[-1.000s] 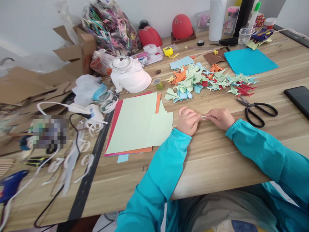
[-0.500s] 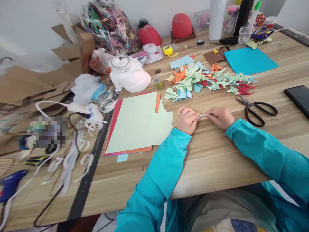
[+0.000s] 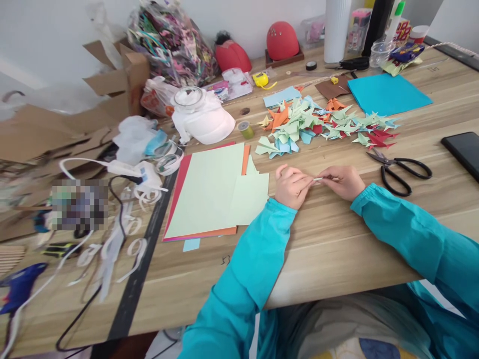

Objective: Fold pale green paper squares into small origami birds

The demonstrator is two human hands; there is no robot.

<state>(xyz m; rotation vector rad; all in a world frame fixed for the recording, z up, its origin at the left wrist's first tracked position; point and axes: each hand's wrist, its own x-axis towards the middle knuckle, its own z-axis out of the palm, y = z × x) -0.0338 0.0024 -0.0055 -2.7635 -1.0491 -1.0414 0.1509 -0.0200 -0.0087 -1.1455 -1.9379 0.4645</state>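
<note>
Between my hands, just above the wooden table, is a small folded piece of pale green paper [image 3: 318, 179], mostly covered by fingers. My left hand [image 3: 293, 185] is closed on its left end. On the other end, the thumb and fingertips of my right hand [image 3: 343, 181] pinch it. Beyond my hands lies a heap of folded paper cranes [image 3: 299, 122] in green, orange, blue and red. Left of my left hand rest a small green paper square [image 3: 251, 199] and a large green sheet [image 3: 207, 192] over red and orange ones.
Black-handled scissors [image 3: 402, 169] lie right of my right hand, with a phone [image 3: 464, 152] farther right. Blue paper [image 3: 389, 93] is at the back. A thread spool [image 3: 245, 130], a white cap [image 3: 205, 117] and a power strip with cables [image 3: 145, 174] stand to the left.
My fingers have come slightly closer together, and less of the folded paper shows between them. Both hands otherwise keep their places; the whole view has shifted a little.
</note>
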